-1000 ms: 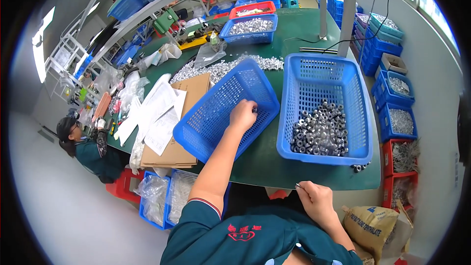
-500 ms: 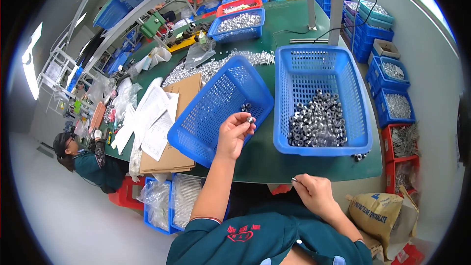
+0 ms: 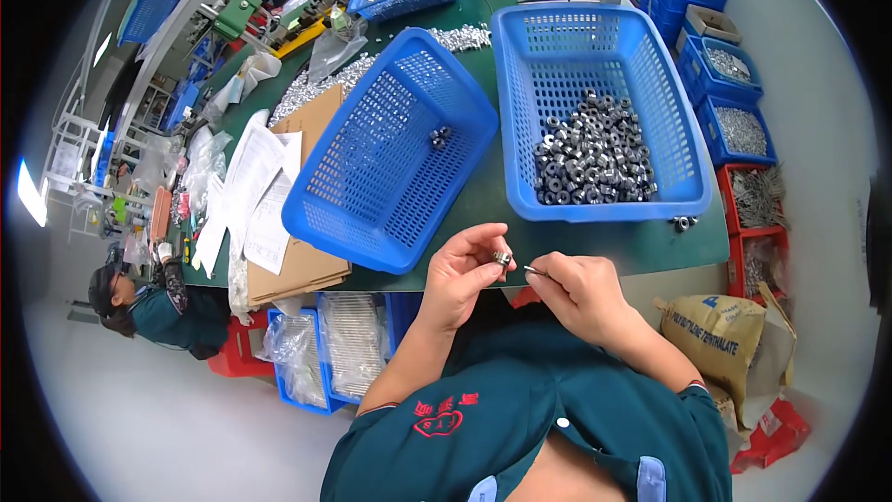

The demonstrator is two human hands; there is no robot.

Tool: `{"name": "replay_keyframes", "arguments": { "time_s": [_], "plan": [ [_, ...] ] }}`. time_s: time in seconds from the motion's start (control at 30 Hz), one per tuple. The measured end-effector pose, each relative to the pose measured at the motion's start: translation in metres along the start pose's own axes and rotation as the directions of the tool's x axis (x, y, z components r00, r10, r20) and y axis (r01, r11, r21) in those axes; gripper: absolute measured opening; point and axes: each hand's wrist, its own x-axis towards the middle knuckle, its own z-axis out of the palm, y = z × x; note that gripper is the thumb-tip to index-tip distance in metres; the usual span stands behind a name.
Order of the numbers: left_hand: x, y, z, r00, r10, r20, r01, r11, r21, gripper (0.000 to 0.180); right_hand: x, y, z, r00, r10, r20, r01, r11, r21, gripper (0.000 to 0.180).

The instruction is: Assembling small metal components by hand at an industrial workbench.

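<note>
My left hand [image 3: 465,276] pinches a small round metal part [image 3: 503,259] that looks like a ring or bushing. Just to its right, my right hand [image 3: 581,290] grips a thin metal pin-like tool [image 3: 536,270], its tip pointing toward the part with a small gap between them. Both hands are in front of the table's near edge. Beyond the right hand stands a blue plastic basket [image 3: 522,209] with a heap of dark and silver metal rings [image 3: 595,153]. A second blue basket [image 3: 348,209], tilted to the left, holds only a few rings [image 3: 440,137].
Cardboard sheets [image 3: 307,270] and papers [image 3: 265,177] lie left of the tilted basket. Loose silver parts [image 3: 316,88] spread behind it. A couple of rings [image 3: 684,223] rest by the right basket. A co-worker [image 3: 153,302] sits far left; a sack [image 3: 715,330] stands at right.
My left hand has drawn back from over the tilted basket with the metal part. My right hand has come up beside it. The view has tipped downward.
</note>
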Motion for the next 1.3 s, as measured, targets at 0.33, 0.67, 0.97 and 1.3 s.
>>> {"name": "replay_keyframes", "arguments": {
  "time_s": [0.33, 0.67, 0.97, 1.3],
  "plan": [
    [-0.009, 0.004, 0.008, 1.0, -0.012, 0.024, 0.008, 0.988, 0.155, 0.053, -0.003, 0.001, 0.006, 0.999, -0.05, 0.016, 0.051, 0.993, -0.103, 0.011],
    [-0.01, 0.003, 0.009, 0.999, 0.034, 0.027, -0.042, 0.941, 0.336, 0.051, -0.014, 0.012, 0.016, 0.95, 0.26, 0.173, -0.298, 0.92, 0.255, 0.018],
    [-0.004, 0.017, 0.024, 0.931, 0.233, 0.281, -0.359, 0.442, 0.822, 0.062, -0.01, 0.009, -0.005, 0.83, 0.407, 0.382, -0.551, 0.703, 0.449, 0.023],
    [0.012, 0.037, 0.046, 0.848, 0.116, 0.517, -0.53, 0.163, 0.832, 0.064, -0.008, -0.01, -0.012, 0.972, -0.212, 0.101, 0.228, 0.754, -0.615, 0.01]
  ]
}}
